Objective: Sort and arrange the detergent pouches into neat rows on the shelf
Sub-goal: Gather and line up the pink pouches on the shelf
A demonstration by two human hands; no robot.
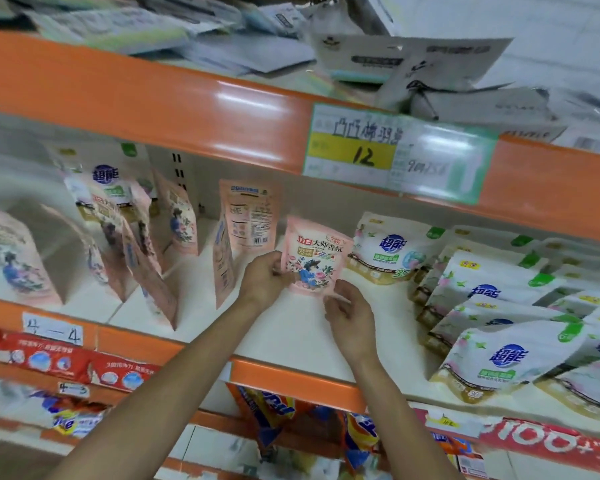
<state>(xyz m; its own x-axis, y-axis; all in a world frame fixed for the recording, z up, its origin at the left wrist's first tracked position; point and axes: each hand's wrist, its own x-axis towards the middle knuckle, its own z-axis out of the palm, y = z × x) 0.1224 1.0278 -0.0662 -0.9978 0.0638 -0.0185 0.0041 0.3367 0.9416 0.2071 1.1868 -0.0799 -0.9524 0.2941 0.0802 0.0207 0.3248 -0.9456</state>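
Observation:
A pink detergent pouch [315, 254] stands upright, front facing me, on the white shelf [284, 327] near its middle. My left hand [265, 280] grips the pouch's left edge. My right hand [349, 311] pinches its lower right corner. Behind and to the left, several more pink pouches [248, 216] stand or lean at odd angles, some turned sideways. To the right, white pouches with a blue logo [392, 252] stand and lie in overlapping rows [499, 355].
An orange shelf rail with a yellow and green price tag [395, 154] hangs just above. Paper packs are piled on the upper shelf [430, 71]. Orange and blue bags [278, 417] hang on the shelf below. Bare shelf lies in front of the held pouch.

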